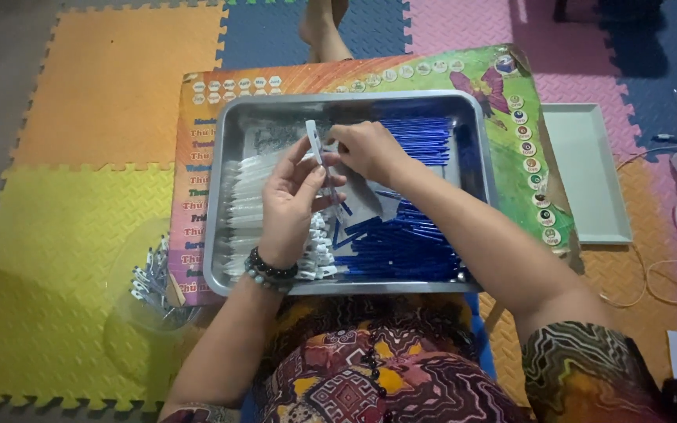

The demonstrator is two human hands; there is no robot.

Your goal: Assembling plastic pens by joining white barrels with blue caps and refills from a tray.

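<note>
Pen barrel (316,149) half hidden between left hand (291,205) and right hand (366,150).

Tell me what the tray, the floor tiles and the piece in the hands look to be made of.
Tray: metal, likely steel; grey, softly glossy, with a rolled rim. Floor tiles: soft foam by the look; matte, bright colours, interlocking toothed edges. Pen barrel, held by the left hand and right hand: apparently pale translucent plastic, thin and smooth, though it is too small to be sure.
</note>
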